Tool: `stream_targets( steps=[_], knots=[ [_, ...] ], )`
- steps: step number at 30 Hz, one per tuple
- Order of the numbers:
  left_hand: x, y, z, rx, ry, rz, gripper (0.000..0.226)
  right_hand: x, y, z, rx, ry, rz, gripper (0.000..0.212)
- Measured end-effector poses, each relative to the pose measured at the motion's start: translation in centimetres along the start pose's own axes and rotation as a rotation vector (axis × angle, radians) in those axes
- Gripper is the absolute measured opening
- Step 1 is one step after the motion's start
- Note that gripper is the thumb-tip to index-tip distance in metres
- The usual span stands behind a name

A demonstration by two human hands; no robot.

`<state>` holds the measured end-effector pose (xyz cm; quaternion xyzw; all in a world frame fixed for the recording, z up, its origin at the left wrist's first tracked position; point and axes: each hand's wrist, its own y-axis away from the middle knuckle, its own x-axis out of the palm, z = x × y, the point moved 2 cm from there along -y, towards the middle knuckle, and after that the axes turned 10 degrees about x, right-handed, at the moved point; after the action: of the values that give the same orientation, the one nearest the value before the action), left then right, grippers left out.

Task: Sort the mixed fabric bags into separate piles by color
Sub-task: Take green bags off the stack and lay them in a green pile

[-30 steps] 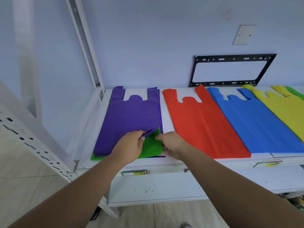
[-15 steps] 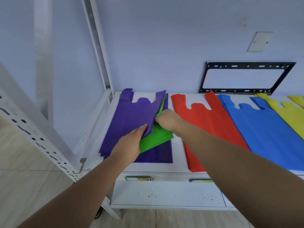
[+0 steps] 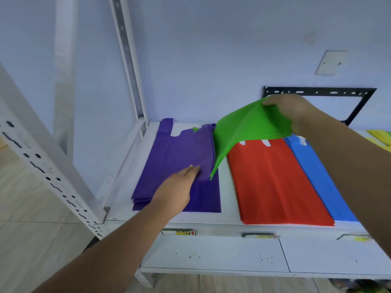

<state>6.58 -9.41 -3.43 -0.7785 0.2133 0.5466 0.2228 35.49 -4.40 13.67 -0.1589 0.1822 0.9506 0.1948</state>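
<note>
Head view: 1 green bag (image 3: 249, 132), pinched in the closed right hand (image 3: 294, 112) at 1 o'clock. The left hand (image 3: 175, 191), fingers flat and extended, presses the purple pile (image 3: 179, 157). 1 red pile (image 3: 273, 180), 1 blue pile (image 3: 313, 172). Shelf labels unreadable.

I count four flat piles: one purple pile (image 3: 179, 157), one red pile (image 3: 275, 182), one blue pile (image 3: 317, 176), one yellow pile (image 3: 380, 138). One green bag (image 3: 249, 127) is lifted.

You have only one view, from your head. It looks forward and down at the white shelf (image 3: 211, 216), from close, with a wide angle. The wall (image 3: 211, 60) behind fills the upper half.
</note>
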Motion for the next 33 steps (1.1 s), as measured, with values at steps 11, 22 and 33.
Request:
stream_targets(
  steps=[11,22,33],
  knots=[
    [5.8,1.0,-1.3,0.038,-0.181,0.227,0.064,-6.4,1.7,-22.4,0.514,0.204,-0.11,0.04],
    [5.4,0.4,-2.6,-0.03,-0.334,0.37,0.071,-9.8,5.8,-18.6,0.187,0.086,-0.256,0.015],
    [6.5,3.6,-12.9,0.113,0.506,0.278,0.096,-9.3,8.5,-25.3,0.485,-0.294,-0.146,0.025]
  ],
)
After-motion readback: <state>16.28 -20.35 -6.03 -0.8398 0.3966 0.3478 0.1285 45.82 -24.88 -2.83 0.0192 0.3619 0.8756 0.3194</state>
